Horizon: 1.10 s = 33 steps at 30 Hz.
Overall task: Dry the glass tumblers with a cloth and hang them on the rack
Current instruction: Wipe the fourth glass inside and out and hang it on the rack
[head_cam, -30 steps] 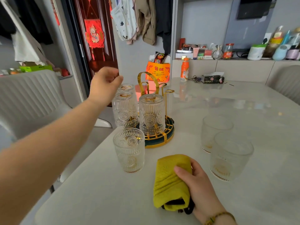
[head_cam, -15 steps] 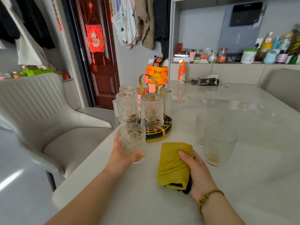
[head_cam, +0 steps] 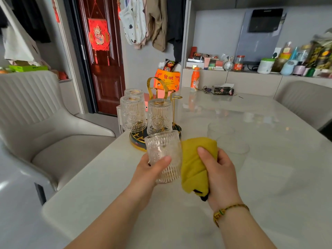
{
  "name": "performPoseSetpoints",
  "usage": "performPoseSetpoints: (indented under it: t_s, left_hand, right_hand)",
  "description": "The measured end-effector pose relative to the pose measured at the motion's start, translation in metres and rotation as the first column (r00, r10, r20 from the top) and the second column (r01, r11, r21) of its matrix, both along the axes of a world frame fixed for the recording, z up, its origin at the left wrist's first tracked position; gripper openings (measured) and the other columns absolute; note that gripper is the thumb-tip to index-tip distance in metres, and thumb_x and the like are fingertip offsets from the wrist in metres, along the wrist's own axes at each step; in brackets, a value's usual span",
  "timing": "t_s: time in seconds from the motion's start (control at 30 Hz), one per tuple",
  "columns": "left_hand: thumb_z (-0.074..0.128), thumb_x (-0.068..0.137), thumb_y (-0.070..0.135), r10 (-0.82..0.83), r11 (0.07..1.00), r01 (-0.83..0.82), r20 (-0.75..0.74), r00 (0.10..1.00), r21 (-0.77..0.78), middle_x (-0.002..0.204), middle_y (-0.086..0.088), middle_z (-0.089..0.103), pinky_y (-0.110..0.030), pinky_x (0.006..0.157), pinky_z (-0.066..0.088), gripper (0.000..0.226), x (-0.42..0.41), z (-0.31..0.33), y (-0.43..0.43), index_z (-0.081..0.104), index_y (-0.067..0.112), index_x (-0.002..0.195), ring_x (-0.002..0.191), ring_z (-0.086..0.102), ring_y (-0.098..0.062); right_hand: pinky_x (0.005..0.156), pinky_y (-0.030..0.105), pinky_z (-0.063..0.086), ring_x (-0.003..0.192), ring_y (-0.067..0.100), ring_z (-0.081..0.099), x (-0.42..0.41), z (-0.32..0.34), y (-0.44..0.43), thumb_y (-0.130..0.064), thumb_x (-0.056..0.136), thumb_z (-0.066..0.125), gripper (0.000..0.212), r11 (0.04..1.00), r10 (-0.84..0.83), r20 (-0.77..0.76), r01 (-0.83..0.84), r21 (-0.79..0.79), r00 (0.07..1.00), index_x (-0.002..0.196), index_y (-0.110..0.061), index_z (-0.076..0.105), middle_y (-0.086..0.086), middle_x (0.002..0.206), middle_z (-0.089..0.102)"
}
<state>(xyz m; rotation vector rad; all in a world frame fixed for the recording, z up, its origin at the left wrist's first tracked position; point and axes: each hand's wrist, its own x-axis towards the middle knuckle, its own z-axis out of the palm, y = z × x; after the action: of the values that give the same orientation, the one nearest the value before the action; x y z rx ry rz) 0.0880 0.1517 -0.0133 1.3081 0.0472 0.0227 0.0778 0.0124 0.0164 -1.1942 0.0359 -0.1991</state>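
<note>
My left hand (head_cam: 150, 169) grips a ribbed glass tumbler (head_cam: 164, 151) and holds it upright above the table. Right beside it, my right hand (head_cam: 218, 174) clutches a folded yellow cloth (head_cam: 195, 162) that touches the tumbler's side. Behind them stands a gold rack (head_cam: 158, 85) on a round dark base, with three tumblers (head_cam: 159, 116) hung upside down on it. Two more upright tumblers (head_cam: 233, 146) stand on the table to the right, partly behind the cloth.
The white table (head_cam: 251, 186) runs back to an orange bottle (head_cam: 195, 79) and a dark tissue pack (head_cam: 222, 90). A grey chair (head_cam: 36, 114) is close at the left edge, another chair (head_cam: 305, 103) at the far right. A cluttered shelf (head_cam: 269, 65) lines the back wall.
My left hand came back from the rack, took the tumbler nearest me and lifted it off the table. My right hand raised the cloth up against it.
</note>
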Motion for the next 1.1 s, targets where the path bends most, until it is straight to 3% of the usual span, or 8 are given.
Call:
performPoseSetpoints:
  t_s: [0.13, 0.2, 0.4, 0.6, 0.7, 0.83, 0.97, 1.1]
  left_hand:
    - [0.063, 0.063, 0.033, -0.105, 0.993, 0.106, 0.028, 0.994, -0.054, 0.105, -0.009, 0.069, -0.031, 0.067, 0.057, 0.064, 0.003, 0.002, -0.026, 0.052, 0.012, 0.122, 0.085, 0.069, -0.018]
    - [0.071, 0.064, 0.032, -0.14, 0.988, 0.141, 0.027, 0.99, -0.061, 0.101, -0.008, 0.069, -0.029, 0.063, 0.056, 0.064, 0.003, -0.001, -0.036, 0.053, 0.011, 0.122, 0.081, 0.069, -0.015]
    - [0.071, 0.056, 0.044, -0.21, 0.974, 0.214, 0.052, 0.976, -0.076, 0.112, -0.013, 0.066, -0.029, 0.063, 0.054, 0.079, 0.002, -0.013, -0.027, 0.05, 0.013, 0.126, 0.092, 0.066, -0.023]
    - [0.082, 0.028, 0.063, -0.332, 0.94, 0.335, 0.06, 0.941, -0.062, 0.112, -0.014, 0.066, -0.036, 0.074, 0.057, 0.111, 0.002, -0.017, -0.036, 0.051, 0.013, 0.122, 0.095, 0.066, -0.025]
    - [0.081, 0.039, 0.056, -0.336, 0.936, 0.339, 0.051, 0.941, -0.091, 0.107, -0.01, 0.069, -0.035, 0.073, 0.057, 0.094, 0.003, -0.019, -0.037, 0.054, 0.014, 0.119, 0.092, 0.068, -0.023]
    - [0.061, 0.065, 0.041, -0.251, 0.963, 0.252, 0.024, 0.968, -0.093, 0.102, -0.007, 0.071, -0.034, 0.07, 0.057, 0.06, 0.009, -0.019, -0.034, 0.055, 0.015, 0.118, 0.088, 0.068, -0.021]
    - [0.079, 0.039, 0.05, -0.279, 0.96, 0.277, 0.031, 0.96, 0.042, 0.105, -0.009, 0.068, -0.039, 0.075, 0.054, 0.095, 0.007, -0.022, -0.035, 0.049, 0.015, 0.122, 0.093, 0.067, -0.025]
    - [0.081, 0.031, 0.063, -0.357, 0.932, 0.355, 0.018, 0.934, 0.067, 0.114, -0.01, 0.066, -0.044, 0.089, 0.051, 0.105, 0.004, -0.023, -0.036, 0.05, 0.018, 0.121, 0.103, 0.065, -0.027]
  right_hand:
    - [0.063, 0.022, 0.049, 0.074, 0.011, 0.06, -0.012, -0.006, -0.013, -0.036, 0.06, 0.074, 0.02, 0.936, -0.054, 0.168, 0.108, -0.334, 0.984, 0.075, -0.029, 0.064, -0.006, 0.08, 0.064]
    - [0.077, 0.012, 0.044, 0.094, 0.002, 0.055, -0.019, -0.016, -0.019, -0.054, 0.048, 0.061, 0.031, 0.876, -0.051, 0.253, 0.165, -0.454, 0.966, 0.079, -0.053, 0.061, -0.019, 0.098, 0.055]
    - [0.08, 0.0, 0.037, 0.105, -0.016, 0.047, -0.023, -0.026, -0.024, -0.049, 0.058, 0.057, 0.036, 0.809, 0.167, 0.368, 0.086, -0.582, 0.915, 0.09, -0.067, 0.054, -0.032, 0.118, 0.04]
    - [0.086, 0.009, 0.044, 0.104, -0.006, 0.053, -0.017, -0.025, -0.038, -0.036, 0.059, 0.068, 0.028, 0.891, -0.022, 0.36, 0.182, -0.416, 0.933, 0.083, -0.049, 0.064, -0.021, 0.118, 0.053]
    - [0.088, 0.025, 0.049, 0.097, 0.006, 0.061, -0.009, -0.027, -0.042, -0.03, 0.061, 0.063, 0.021, 0.92, -0.024, 0.236, 0.114, -0.375, 0.971, 0.077, -0.043, 0.066, -0.002, 0.109, 0.065]
    - [0.08, 0.001, 0.039, 0.097, -0.014, 0.052, -0.017, -0.028, -0.033, -0.037, 0.056, 0.067, 0.019, 0.802, 0.048, 0.374, 0.187, -0.567, 0.926, 0.074, -0.042, 0.066, -0.021, 0.111, 0.055]
    - [0.085, -0.001, 0.035, 0.106, -0.016, 0.045, -0.017, -0.024, -0.039, -0.04, 0.061, 0.061, 0.028, 0.765, 0.004, 0.458, 0.292, -0.574, 0.889, 0.089, -0.044, 0.063, -0.039, 0.115, 0.046]
    - [0.089, 0.023, 0.049, 0.102, 0.005, 0.059, -0.008, -0.026, -0.048, -0.023, 0.072, 0.071, 0.02, 0.908, -0.154, 0.263, 0.241, -0.342, 0.953, 0.087, -0.036, 0.065, -0.008, 0.112, 0.063]
